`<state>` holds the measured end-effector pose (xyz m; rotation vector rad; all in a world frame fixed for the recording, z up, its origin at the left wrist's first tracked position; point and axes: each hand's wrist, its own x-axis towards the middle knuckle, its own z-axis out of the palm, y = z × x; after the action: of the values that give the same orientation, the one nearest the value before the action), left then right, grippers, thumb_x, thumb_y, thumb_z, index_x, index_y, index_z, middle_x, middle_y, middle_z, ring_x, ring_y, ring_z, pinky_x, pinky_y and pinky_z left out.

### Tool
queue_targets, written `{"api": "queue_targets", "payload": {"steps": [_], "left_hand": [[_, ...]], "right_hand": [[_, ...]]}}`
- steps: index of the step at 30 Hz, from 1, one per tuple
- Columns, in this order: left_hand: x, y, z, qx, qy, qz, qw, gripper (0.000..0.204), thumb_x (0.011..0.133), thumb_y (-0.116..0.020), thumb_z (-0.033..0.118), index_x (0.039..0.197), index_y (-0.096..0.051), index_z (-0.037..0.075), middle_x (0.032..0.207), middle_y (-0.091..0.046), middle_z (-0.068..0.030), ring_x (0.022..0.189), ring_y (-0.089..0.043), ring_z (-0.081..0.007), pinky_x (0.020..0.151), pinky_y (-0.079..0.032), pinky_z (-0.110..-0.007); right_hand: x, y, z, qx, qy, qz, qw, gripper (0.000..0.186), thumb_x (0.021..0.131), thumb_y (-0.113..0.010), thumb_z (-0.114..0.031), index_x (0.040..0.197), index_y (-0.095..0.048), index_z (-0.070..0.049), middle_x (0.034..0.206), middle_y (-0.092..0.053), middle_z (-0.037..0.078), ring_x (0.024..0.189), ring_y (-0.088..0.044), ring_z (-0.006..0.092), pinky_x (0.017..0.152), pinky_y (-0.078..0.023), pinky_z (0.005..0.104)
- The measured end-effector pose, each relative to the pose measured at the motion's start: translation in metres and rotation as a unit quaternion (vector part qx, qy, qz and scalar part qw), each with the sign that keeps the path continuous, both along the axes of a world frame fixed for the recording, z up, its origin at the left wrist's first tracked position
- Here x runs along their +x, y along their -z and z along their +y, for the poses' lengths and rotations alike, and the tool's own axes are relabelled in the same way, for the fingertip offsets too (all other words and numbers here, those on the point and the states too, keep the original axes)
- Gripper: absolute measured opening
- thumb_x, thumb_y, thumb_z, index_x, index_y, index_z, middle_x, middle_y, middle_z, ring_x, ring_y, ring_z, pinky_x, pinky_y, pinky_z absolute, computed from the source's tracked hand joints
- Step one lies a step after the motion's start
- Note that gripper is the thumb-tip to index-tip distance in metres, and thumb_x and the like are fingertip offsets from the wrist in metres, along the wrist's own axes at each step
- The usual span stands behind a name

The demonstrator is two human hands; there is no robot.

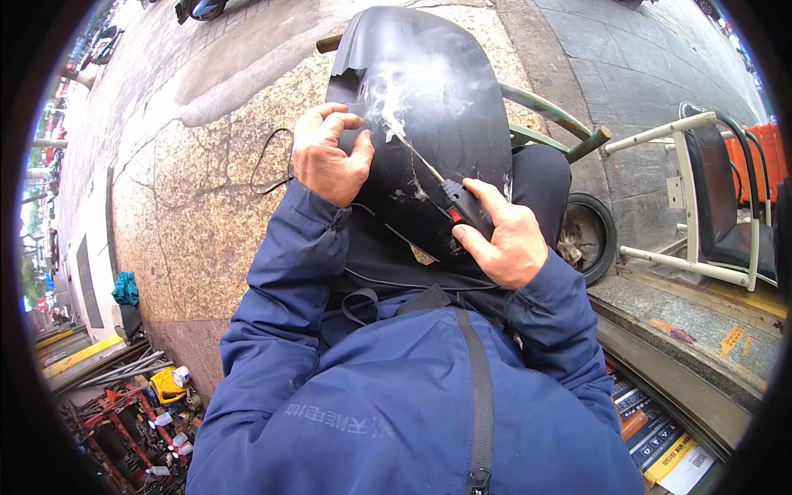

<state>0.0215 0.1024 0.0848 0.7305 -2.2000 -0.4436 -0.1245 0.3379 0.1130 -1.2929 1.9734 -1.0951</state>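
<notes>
Pavement [223,190] of speckled stone fills most of the view, with grey paving [627,66] to the right and a thin black cable [268,165] looping over it near the left hand.

Black plastic panel [437,107], curved like a scooter fender or body cover, rests on the person's lap, tilted up and away from them. Its upper left edge looks chipped and uneven. White smoke rises from a spot near the panel's upper middle, so heat is on the plastic right now.

White metal chair frame [701,198] with a dark seat stands at right; a small tyre [590,235] lies just beside the person's right knee. A green metal bar [553,111] sticks out from behind the panel. Cluttered tools and a yellow item [165,384] sit at lower left.

Left hand [330,157] is curled around the panel's left edge, fingers bent over the front, steadying it.

Right hand [503,239] is closed around a black soldering tool [458,202] with a red switch, thumb along the body; its thin rod runs up-left and the tip touches the panel at the smoking spot.

Progress, judged: the plastic repair is mid-way at most. A line of scarring runs down the panel below the tip, which may be an already worked seam; cannot tell how much of the crack is left above. The chipped edge looks untouched.
</notes>
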Motion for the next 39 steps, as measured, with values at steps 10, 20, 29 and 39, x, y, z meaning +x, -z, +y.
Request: {"api": "queue_targets", "payload": {"steps": [10, 20, 29, 39], "left_hand": [[-0.0007, -0.0037, 0.0041, -0.009, 0.042, -0.029, 0.999, 0.011, 0.077, -0.079, 0.004, 0.088, -0.075, 0.005, 0.107, -0.071, -0.0140, 0.101, -0.068, -0.0313, 0.089, -0.055, -0.039], [-0.0012, -0.0046, 0.0041, 0.009, 0.055, -0.035, 0.998, 0.010, 0.077, -0.079, 0.004, 0.086, -0.075, 0.005, 0.106, -0.071, -0.0124, 0.100, -0.068, -0.0299, 0.087, -0.055, -0.038], [-0.0026, -0.0051, 0.0044, 0.011, 0.073, -0.054, 0.996, 0.012, 0.075, -0.079, 0.003, 0.086, -0.076, 0.005, 0.103, -0.071, -0.0131, 0.101, -0.067, -0.0298, 0.088, -0.054, -0.038], [-0.0048, -0.0040, 0.0045, 0.011, 0.071, -0.075, 0.995, 0.013, 0.076, -0.079, 0.007, 0.089, -0.079, 0.007, 0.101, -0.072, -0.0149, 0.102, -0.067, -0.0322, 0.089, -0.054, -0.040]], "right_hand": [[0.0014, -0.0063, -0.0006, 0.039, -0.001, -0.005, 0.999, 0.054, 0.087, -0.075, -0.007, 0.136, -0.054, 0.001, 0.104, -0.072, 0.026, 0.094, -0.074, 0.0371, 0.084, -0.055, 0.0370], [0.0025, -0.0046, -0.0019, 0.050, 0.005, -0.015, 0.999, 0.054, 0.087, -0.074, -0.007, 0.137, -0.054, 0.001, 0.104, -0.072, 0.026, 0.095, -0.074, 0.0373, 0.086, -0.055, 0.0370], [0.0008, -0.0002, -0.0033, 0.016, 0.007, -0.002, 1.000, 0.053, 0.087, -0.076, -0.014, 0.133, -0.055, 0.000, 0.093, -0.072, 0.028, 0.086, -0.073, 0.0433, 0.076, -0.058, 0.0428], [-0.0010, 0.0006, -0.0020, 0.016, 0.007, 0.010, 1.000, 0.053, 0.087, -0.076, -0.014, 0.133, -0.055, 0.000, 0.094, -0.072, 0.029, 0.087, -0.073, 0.0436, 0.077, -0.058, 0.0434]]}}
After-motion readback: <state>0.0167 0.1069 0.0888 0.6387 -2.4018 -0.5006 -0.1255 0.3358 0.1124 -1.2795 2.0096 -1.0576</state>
